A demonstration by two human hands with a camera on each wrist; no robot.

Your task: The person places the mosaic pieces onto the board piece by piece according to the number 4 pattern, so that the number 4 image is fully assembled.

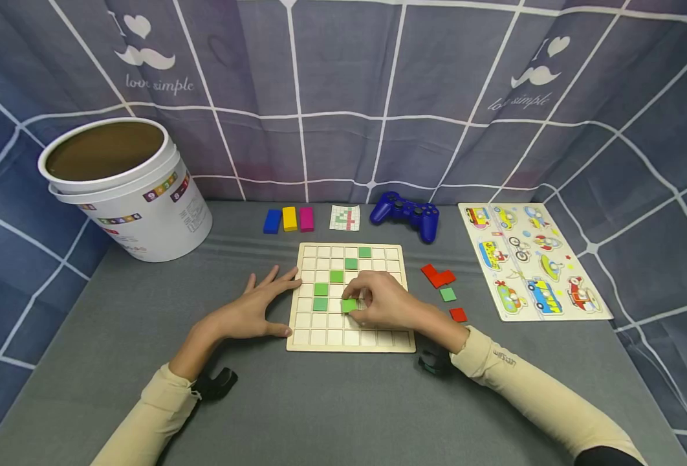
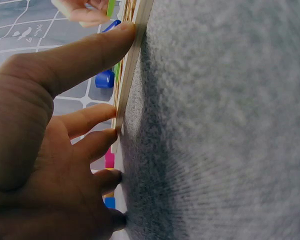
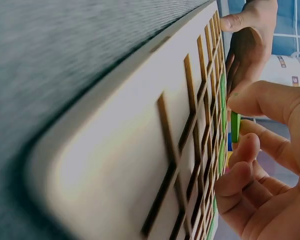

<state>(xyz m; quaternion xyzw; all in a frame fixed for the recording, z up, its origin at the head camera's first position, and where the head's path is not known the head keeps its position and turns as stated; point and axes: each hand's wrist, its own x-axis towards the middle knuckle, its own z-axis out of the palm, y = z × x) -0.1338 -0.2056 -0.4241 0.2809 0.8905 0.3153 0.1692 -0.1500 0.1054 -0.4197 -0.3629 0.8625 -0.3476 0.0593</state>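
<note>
A wooden grid board [image 1: 352, 341] lies flat on the grey table, with several green square tiles [image 1: 336, 276] set in its cells, most in a slanting line. My right hand [image 1: 385, 301] pinches another green tile [image 3: 235, 127] between thumb and forefinger, just over the board's middle. In the right wrist view that tile stands edge-on, close to the grid. At the board's left edge rests my left hand [image 1: 254, 309], fingers spread; its thumb [image 2: 97, 52] and fingertips touch the rim. Right of the board lie red pieces [image 1: 438, 276], a loose green tile [image 1: 448, 295] and a red square [image 1: 458, 314].
Behind the board are blue [image 1: 272, 221], yellow [image 1: 289, 219] and magenta [image 1: 306, 219] blocks, a small pattern card [image 1: 345, 218] and a blue game controller [image 1: 406, 215]. A white bucket [image 1: 169, 213] stands back left; a picture puzzle board [image 1: 509, 233] lies right.
</note>
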